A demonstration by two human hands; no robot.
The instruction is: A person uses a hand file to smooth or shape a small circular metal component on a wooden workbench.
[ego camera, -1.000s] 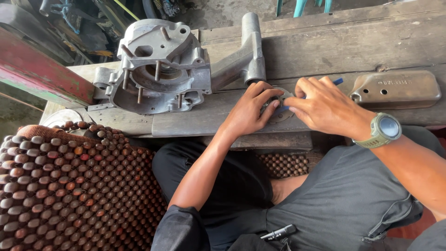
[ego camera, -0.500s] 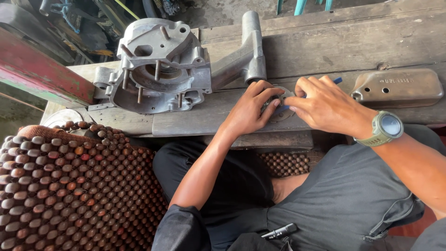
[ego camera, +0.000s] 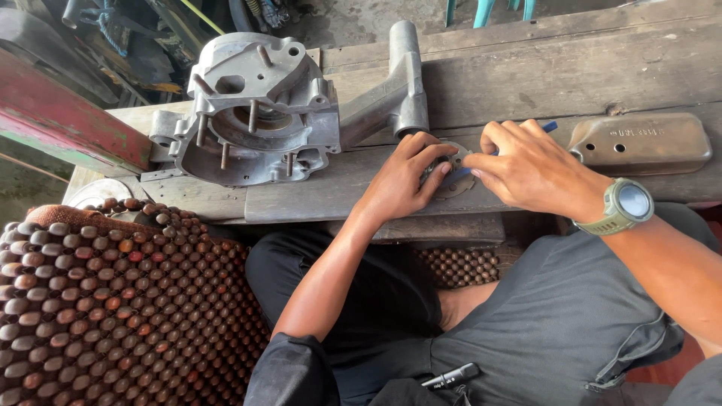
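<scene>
A small round grey metal part (ego camera: pixel 456 180) lies on the wooden bench (ego camera: pixel 526 75), mostly hidden under my fingers. My left hand (ego camera: pixel 402 180) presses down on it with spread fingers. My right hand (ego camera: pixel 530 167), with a green watch at the wrist, pinches a thin blue tool (ego camera: pixel 549 127) whose tip rests on the part. The two hands touch over the part.
A large grey engine casing (ego camera: pixel 263 113) with studs and a long arm lies on the bench at the left. An oblong brown metal cover (ego camera: pixel 639 143) sits at the right. A wooden beaded seat mat (ego camera: pixel 113 301) fills the lower left. A black pen (ego camera: pixel 450 376) lies on my lap.
</scene>
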